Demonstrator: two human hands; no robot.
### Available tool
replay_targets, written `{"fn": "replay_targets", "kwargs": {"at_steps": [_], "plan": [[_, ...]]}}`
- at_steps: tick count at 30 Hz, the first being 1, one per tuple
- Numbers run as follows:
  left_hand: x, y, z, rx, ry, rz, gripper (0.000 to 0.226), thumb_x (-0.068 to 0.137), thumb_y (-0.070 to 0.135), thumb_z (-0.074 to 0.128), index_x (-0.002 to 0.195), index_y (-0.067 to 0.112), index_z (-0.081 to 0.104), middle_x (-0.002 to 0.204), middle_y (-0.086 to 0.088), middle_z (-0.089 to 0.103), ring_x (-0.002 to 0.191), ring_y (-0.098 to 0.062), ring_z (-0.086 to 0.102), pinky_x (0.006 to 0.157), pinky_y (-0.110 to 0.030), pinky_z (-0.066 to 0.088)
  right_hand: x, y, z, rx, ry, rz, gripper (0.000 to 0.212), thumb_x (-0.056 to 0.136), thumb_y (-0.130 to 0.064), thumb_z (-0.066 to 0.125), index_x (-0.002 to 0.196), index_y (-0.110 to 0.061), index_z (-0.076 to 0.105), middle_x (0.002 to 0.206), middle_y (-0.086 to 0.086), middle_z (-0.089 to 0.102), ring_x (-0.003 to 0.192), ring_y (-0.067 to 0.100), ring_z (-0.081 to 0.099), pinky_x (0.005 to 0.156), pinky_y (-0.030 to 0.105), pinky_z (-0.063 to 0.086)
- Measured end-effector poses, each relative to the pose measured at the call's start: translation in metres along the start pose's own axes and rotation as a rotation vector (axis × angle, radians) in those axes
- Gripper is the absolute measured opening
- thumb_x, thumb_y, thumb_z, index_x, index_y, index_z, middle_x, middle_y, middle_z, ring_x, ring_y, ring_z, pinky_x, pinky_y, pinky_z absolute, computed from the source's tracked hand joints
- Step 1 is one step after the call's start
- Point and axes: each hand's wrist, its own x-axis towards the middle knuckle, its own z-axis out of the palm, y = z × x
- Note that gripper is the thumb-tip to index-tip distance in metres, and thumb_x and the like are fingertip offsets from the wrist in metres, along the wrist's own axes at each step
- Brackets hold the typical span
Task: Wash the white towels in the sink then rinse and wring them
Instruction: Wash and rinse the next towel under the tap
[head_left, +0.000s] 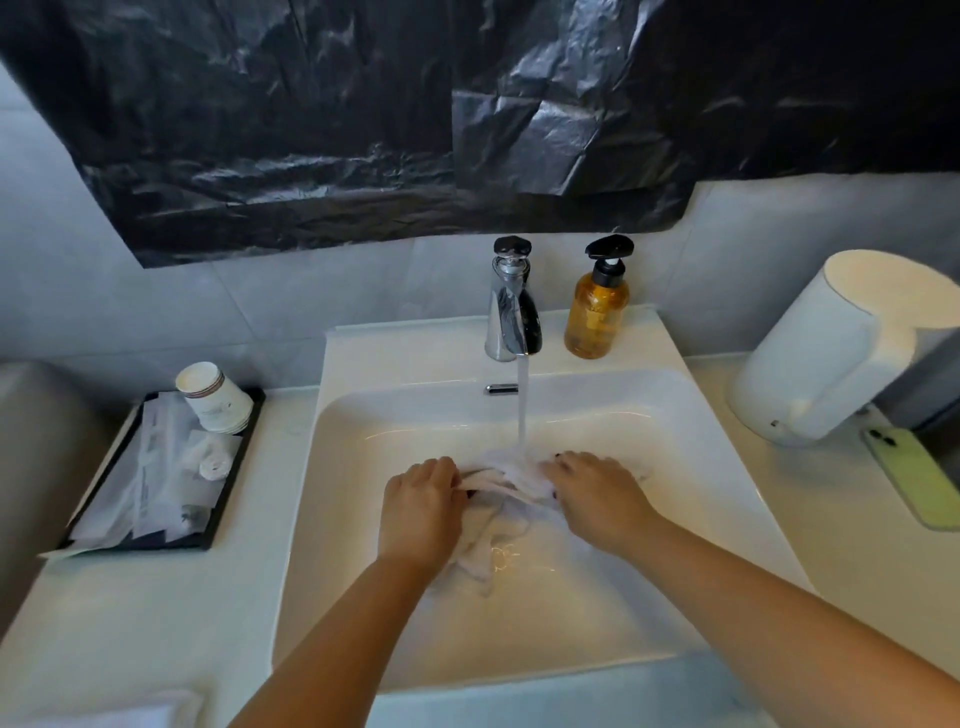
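A wet white towel lies bunched in the middle of the white sink, right under the water stream. My left hand grips its left part with curled fingers. My right hand grips its right part. More of the towel trails down between my wrists toward the sink bottom. The chrome faucet at the back is running, and its water lands on the cloth between my hands.
An amber soap pump bottle stands right of the faucet. A black tray with paper cups and wrapped amenities sits left. A white kettle and a green phone are right. Folded white cloth lies bottom left.
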Motion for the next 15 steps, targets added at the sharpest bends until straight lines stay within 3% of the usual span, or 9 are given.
{"fn": "replay_targets", "kwargs": {"at_steps": [2,5,6,8,12,15], "plan": [[0.007,0.012,-0.016,-0.087,-0.036,-0.034,0.017,0.097,0.024,0.043,0.086,0.014,0.051,0.072,-0.003,0.06,0.065,-0.027,0.056,0.057,-0.033,0.038,0.005,0.0,-0.018,0.113,-0.001,0.044,0.031,0.09,-0.015,0.051,0.121,-0.015,0.057,0.119,0.004,0.057,0.111,0.026,0.055,0.084,0.033,0.041],[0.014,0.035,-0.035,-0.204,-0.107,-0.048,0.014,0.102,0.025,0.042,0.092,0.016,0.044,0.077,-0.002,0.058,0.071,-0.025,0.054,0.062,-0.035,0.04,0.007,-0.012,-0.044,0.556,0.005,0.107,0.05,0.087,-0.019,0.059,0.135,-0.015,0.047,0.137,-0.004,0.041,0.127,0.014,0.04,0.102,0.026,0.037],[0.017,0.044,-0.041,-0.235,-0.107,-0.025,0.012,0.101,0.022,0.043,0.091,0.016,0.043,0.078,-0.003,0.059,0.071,-0.025,0.053,0.062,-0.035,0.04,0.008,-0.021,-0.051,0.64,-0.018,0.079,0.055,0.083,-0.021,0.063,0.135,-0.017,0.045,0.135,-0.005,0.041,0.124,0.013,0.041,0.102,0.028,0.039],[0.023,0.059,-0.055,-0.296,-0.097,0.012,0.011,0.1,0.018,0.044,0.09,0.014,0.044,0.08,-0.005,0.061,0.073,-0.024,0.053,0.063,-0.036,0.041,0.008,-0.037,-0.056,0.607,-0.011,0.04,0.044,0.081,-0.023,0.066,0.121,-0.017,0.049,0.123,-0.001,0.047,0.113,0.017,0.048,0.093,0.035,0.046],[0.039,0.076,-0.096,-0.341,-0.034,0.102,0.01,0.103,0.024,0.045,0.093,0.02,0.043,0.079,-0.001,0.062,0.072,-0.023,0.057,0.064,-0.036,0.046,0.005,-0.035,-0.067,0.655,0.23,0.098,0.014,0.094,-0.022,0.057,0.102,-0.012,0.061,0.101,0.003,0.059,0.099,0.02,0.054,0.081,0.036,0.047],[0.052,0.084,-0.131,-0.343,0.007,0.125,0.01,0.1,0.03,0.05,0.092,0.026,0.045,0.081,-0.004,0.066,0.077,-0.027,0.06,0.07,-0.041,0.051,-0.003,-0.016,-0.084,0.651,0.294,0.129,0.023,0.1,-0.026,0.051,0.098,-0.01,0.069,0.096,0.005,0.063,0.093,0.021,0.054,0.078,0.033,0.044]]}}
